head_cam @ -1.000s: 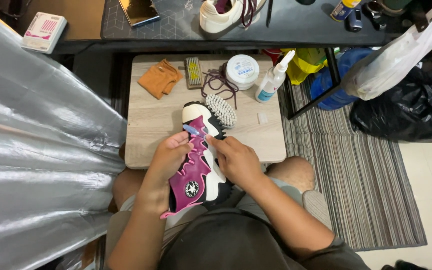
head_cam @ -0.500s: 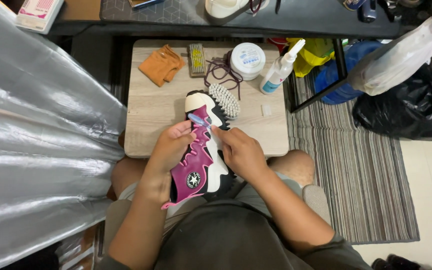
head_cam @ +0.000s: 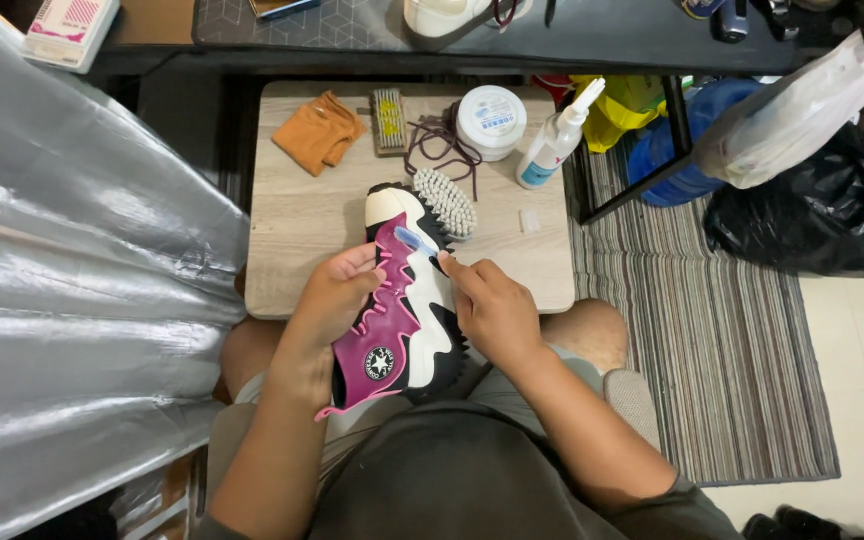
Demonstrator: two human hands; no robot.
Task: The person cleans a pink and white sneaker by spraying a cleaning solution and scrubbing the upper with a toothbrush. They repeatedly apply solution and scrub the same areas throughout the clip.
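Person seated, knees under a small wooden table (head_cam: 302,215), shoe (head_cam: 402,300) propped from lap onto the table's near edge, toe pointing away. It's a magenta and cream high-top with a chunky black toothed sole. Left hand (head_cam: 337,300) is wrapped around the magenta side panel, fingers curled shut on it, holding it steady. Right hand (head_cam: 497,310) is closed in a pinch on a small brush (head_cam: 414,241) with a pale blue translucent head, tip pressed on the upper near the toe; handle mostly hidden by the fingers. Progress, my read: laces are out and lying as a dark purple bundle (head_cam: 442,140) further up the table, so prep is done and detail scrubbing is in hand at the front of the shoe. Cream parts look clean-ish from here, but can't tell how much is finished; heel and the hidden side are unknown. No foam or wetness visible. Just beyond the toe: a white bristle brush (head_cam: 445,200), bristles up, touching the shoe's sole. Further back: orange cloth (head_cam: 317,130), small flat brush (head_cam: 388,121), white round tub (head_cam: 491,120), spray bottle (head_cam: 555,140). Striped rug (head_cam: 692,330) to the right, silver sheet (head_cam: 82,300) to the left.
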